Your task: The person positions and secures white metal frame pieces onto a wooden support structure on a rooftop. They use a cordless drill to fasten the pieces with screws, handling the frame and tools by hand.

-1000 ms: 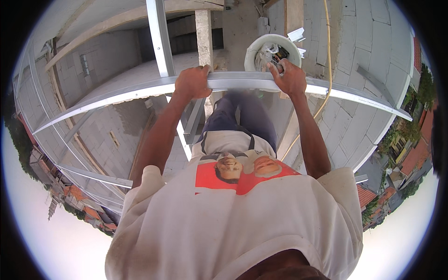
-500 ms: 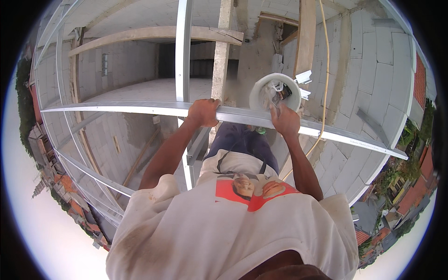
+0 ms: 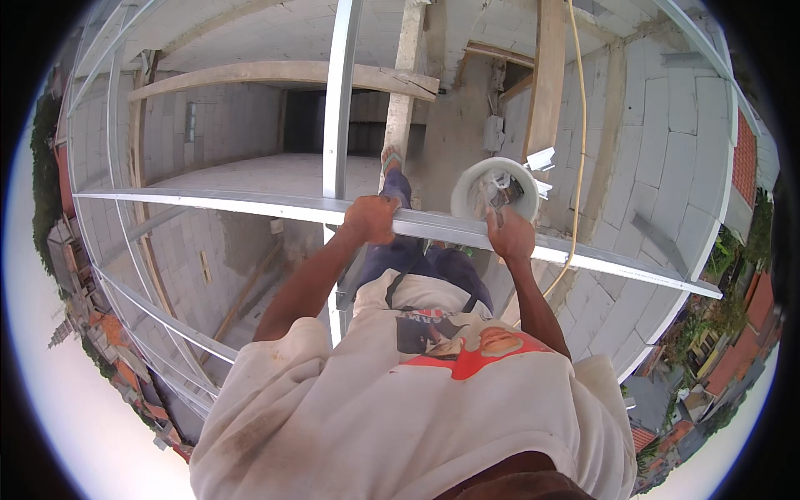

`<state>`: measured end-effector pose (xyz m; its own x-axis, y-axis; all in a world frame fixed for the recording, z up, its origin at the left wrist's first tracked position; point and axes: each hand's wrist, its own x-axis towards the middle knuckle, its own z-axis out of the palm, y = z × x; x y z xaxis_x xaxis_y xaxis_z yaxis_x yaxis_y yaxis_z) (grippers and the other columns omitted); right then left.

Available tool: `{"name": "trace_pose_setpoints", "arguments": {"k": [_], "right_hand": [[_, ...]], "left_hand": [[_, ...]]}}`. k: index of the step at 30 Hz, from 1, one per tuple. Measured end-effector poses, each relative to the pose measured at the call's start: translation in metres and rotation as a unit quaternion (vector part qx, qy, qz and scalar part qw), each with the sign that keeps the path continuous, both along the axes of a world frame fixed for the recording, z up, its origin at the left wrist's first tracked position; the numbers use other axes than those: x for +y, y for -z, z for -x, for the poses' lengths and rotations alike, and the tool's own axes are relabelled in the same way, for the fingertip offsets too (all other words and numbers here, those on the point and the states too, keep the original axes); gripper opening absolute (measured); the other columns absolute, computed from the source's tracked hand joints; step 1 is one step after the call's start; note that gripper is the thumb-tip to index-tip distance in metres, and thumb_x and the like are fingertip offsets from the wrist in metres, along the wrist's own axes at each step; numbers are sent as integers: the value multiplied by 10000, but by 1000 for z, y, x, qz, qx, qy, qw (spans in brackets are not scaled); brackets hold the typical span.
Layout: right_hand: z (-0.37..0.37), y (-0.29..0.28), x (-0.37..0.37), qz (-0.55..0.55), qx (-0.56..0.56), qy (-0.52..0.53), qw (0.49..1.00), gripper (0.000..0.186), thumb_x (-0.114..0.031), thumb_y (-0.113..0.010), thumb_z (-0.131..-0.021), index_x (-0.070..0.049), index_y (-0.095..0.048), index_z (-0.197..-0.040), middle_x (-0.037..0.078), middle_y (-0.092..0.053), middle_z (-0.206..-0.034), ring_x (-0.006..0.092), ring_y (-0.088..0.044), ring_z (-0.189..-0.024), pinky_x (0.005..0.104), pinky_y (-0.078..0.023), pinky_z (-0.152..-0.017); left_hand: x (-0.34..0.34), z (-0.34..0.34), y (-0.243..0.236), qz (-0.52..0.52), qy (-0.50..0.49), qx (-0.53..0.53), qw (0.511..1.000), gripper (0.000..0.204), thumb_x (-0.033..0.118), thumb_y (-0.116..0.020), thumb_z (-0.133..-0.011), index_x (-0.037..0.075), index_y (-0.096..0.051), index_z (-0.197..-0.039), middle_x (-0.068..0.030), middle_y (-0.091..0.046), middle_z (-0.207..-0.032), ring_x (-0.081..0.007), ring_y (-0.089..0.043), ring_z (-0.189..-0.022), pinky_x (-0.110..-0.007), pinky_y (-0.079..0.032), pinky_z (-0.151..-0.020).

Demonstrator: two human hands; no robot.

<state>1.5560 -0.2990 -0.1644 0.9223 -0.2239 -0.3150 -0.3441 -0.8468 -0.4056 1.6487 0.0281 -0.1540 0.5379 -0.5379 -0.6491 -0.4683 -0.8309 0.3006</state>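
Note:
A long silvery metal channel (image 3: 442, 226) runs crosswise in front of my body. My left hand (image 3: 371, 219) is wrapped round it, just right of where an upright-looking metal channel (image 3: 340, 108) crosses it. Further right, my right hand (image 3: 510, 233) grips the same channel, with its fingers over the far edge. Right behind that hand is a whitish bucket (image 3: 461, 190) with small items inside, hard to make out. My foot in a flip-flop (image 3: 391, 159) stands on a narrow beam (image 3: 404, 83) beyond the channel.
A wooden board (image 3: 283, 73) crosses at the far left, over a deep drop between block walls (image 3: 658, 158). Another timber (image 3: 546, 83) lies beyond the bucket, beside a yellow cable (image 3: 582, 125) that hangs across the channel. More metal framing (image 3: 171, 322) stands left. Rooftops show at the edges.
One foot has stepped forward past the channel onto the narrow beam. Both hands keep hold of the channel. The whole view has shifted slightly.

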Motion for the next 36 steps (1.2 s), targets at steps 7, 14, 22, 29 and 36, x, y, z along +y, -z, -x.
{"name": "trace_pose_setpoints", "arguments": {"k": [7, 14, 22, 29, 36], "right_hand": [[4, 5, -6, 1, 1, -13, 1000, 432, -437, -685, -955, -63, -596, -760, 191, -656, -675, 430, -671, -659, 534, -523, -632], [10, 14, -8, -3, -19, 1, 1000, 422, -380, -724, -943, -46, -564, -740, 195, -632, -659, 438, -649, -636, 528, -508, -621], [1, 15, 3, -13, -59, -10, 998, 434, -361, -749, -931, -32, -549, -731, 212, -613, -657, 458, -622, -636, 521, -480, -607], [-1, 7, 3, -23, 0, 40, 999, 449, -435, -734, -928, -23, -614, -795, 210, -649, -703, 442, -663, -699, 517, -506, -653], [-10, 27, -4, -70, -43, 57, 995, 524, -420, -757, -921, 40, -588, -735, 220, -600, -685, 322, -533, -611, 462, -456, -639]], "left_hand": [[0, 3, 1, 10, 9, 34, 999, 648, 335, -835, -716, 44, -615, -1252, -193, -705, -1160, -374, -715, -1061, -473, -584, -916], [-4, -3, 7, -5, -1, 94, 996, 813, 397, -909, -686, 13, -584, -1324, -219, -694, -1225, -386, -682, -1165, -475, -555, -982], [12, -2, 8, 29, -12, 69, 997, 702, 327, -872, -693, 25, -629, -1278, -196, -728, -1151, -376, -721, -1073, -482, -582, -920], [9, -5, -17, 39, -30, 44, 998, 584, 306, -826, -722, 38, -666, -1216, -186, -731, -1112, -387, -723, -1049, -474, -597, -899], [32, 8, 9, 215, -35, 16, 976, 634, 375, -854, -730, 49, -653, -1235, -185, -695, -1211, -355, -656, -1200, -488, -525, -1030]]}}
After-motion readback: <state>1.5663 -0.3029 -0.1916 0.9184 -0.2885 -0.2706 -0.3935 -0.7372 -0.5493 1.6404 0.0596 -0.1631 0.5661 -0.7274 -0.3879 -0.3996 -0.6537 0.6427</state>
